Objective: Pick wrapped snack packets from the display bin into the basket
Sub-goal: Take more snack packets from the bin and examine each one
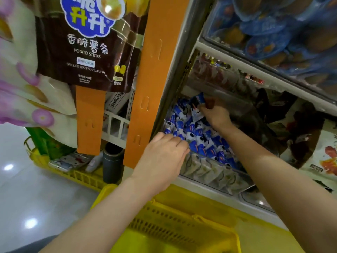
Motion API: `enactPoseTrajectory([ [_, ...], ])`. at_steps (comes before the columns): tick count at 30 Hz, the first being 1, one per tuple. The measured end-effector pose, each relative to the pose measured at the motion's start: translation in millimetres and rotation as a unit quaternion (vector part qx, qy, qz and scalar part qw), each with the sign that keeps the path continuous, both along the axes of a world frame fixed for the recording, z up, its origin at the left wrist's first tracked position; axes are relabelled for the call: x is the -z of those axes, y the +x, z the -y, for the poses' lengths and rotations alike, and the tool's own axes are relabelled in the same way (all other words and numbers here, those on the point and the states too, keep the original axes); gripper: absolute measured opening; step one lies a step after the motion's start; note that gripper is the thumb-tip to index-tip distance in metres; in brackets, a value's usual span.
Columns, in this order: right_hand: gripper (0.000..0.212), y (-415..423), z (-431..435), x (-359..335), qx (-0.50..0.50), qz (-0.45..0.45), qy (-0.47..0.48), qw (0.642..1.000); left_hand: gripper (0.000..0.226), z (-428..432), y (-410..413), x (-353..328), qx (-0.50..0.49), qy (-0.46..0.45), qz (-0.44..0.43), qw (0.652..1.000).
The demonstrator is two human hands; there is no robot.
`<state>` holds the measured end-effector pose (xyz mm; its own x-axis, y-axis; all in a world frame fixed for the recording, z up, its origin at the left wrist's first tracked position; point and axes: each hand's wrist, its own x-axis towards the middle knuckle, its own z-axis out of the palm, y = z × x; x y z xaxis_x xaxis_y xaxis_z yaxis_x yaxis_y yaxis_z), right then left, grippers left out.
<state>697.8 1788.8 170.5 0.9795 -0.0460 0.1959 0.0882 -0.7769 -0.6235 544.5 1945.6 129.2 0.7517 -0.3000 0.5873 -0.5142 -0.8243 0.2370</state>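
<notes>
Above the display bin [209, 173], the right hand [216, 115] pinches blue snack packets [197, 105].

bare left hand [162, 161], bare right hand [217, 115], bare forearms [102, 207]

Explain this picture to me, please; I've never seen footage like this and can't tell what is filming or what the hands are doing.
There is no machine here. A person wears a camera on the head, looking forward and down, so you see their own two arms. They stand at a shop shelf. The display bin is full of small blue-and-white snack packets. The right hand pinches a packet lifted above the pile. The left hand reaches onto the packets at the bin's near corner; whether it grips one is hidden. Below the arms is the yellow basket. A potato sticks bag hangs at upper left.
</notes>
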Motion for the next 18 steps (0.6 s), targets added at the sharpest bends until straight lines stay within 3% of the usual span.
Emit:
enactPoseTrajectory([
  [5, 0.023, 6.7, -3.5, 9.2, -0.013, -0.061, -0.079, 0.995, 0.020, 1.1, -0.5, -1.3, -0.004, 0.004, -0.004, 1.000],
  [9, 0.039, 7.9, -3.2, 9.9, -0.011, -0.076, -0.115, 0.990, 0.021, 0.8, -0.6, -1.3, -0.004, 0.000, -0.005, 1.000],
  [13, 0.024, 13.4, -2.6, 4.7, -0.007, -0.094, -0.184, 0.978, 0.023, 0.6, 0.5, -1.6, -0.004, -0.008, -0.001, 1.000],
  [18, 0.040, 19.3, -8.6, 10.7, -0.048, -0.122, -0.140, 0.981, 0.031, 0.4, 1.1, -2.8, -0.002, -0.005, -0.010, 1.000],
])
